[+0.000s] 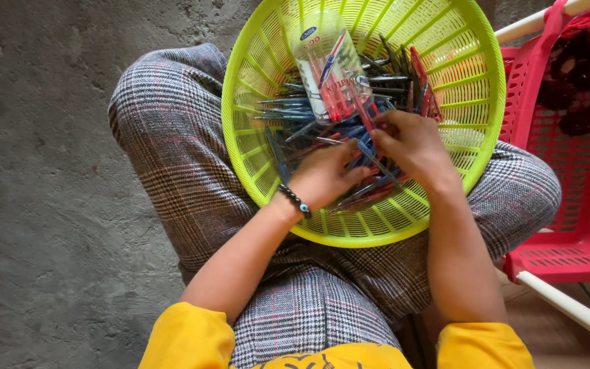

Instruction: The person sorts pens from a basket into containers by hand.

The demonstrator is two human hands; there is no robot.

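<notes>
Both hands over pen pile (349,137) in basket (254,102): left hand (322,176) curled, right hand (408,140) pinching a pen (375,160), axis diagonal.

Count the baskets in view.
2. A green basket on the person's lap, holding pens, and a red basket beside it at right, partly cut off by the frame.

Soft daylight | faint shadows | sharp centre | slight edge distortion | no glare
</notes>
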